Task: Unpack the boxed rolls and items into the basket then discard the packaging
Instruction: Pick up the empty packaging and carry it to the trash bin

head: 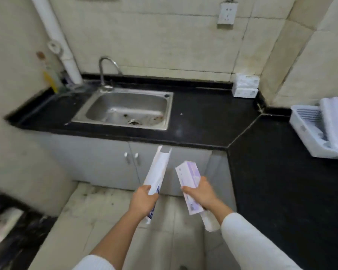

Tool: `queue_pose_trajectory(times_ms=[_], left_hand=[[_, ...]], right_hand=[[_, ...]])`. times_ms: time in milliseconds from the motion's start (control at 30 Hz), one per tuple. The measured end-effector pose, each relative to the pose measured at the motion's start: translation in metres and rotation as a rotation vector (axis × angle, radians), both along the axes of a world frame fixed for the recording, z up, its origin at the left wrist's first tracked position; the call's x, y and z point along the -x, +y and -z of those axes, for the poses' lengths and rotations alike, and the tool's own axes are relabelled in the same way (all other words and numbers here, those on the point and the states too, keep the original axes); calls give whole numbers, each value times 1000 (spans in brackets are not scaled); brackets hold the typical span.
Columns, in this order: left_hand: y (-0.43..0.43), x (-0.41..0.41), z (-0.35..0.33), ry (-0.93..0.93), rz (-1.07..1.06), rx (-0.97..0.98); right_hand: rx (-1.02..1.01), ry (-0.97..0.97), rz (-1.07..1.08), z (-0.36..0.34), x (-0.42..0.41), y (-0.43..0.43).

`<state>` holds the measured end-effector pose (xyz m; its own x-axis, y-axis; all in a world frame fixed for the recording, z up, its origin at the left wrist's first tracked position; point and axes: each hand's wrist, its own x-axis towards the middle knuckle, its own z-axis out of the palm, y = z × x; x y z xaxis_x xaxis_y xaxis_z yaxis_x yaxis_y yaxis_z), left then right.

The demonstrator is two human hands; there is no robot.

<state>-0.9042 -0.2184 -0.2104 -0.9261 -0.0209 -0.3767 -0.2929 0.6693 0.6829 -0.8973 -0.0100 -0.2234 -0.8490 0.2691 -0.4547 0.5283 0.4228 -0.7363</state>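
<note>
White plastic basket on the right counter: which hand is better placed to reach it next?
Right. The right hand, gripping a purple-and-white carton, is on the side of the white plastic basket. The left hand, holding a long white box, would have to cross over.
</note>
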Motion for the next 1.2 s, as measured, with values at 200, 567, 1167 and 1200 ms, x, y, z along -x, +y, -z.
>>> queue_pose_trajectory(times_ms=[200, 567, 1167, 1200], left_hand=[[-166, -103, 17, -17, -300, -26], [-420, -368, 57, -235, -880, -109], [-643, -475, 328, -244, -1406, -331], [-649, -474, 354, -246, -1413, -351]], right_hand=[[75, -57, -244, 16, -42, -174], [67, -305, -799, 56, -203, -481], [-128, -486, -1203, 337, -302, -798], [-127, -494, -1204, 360, -302, -810]])
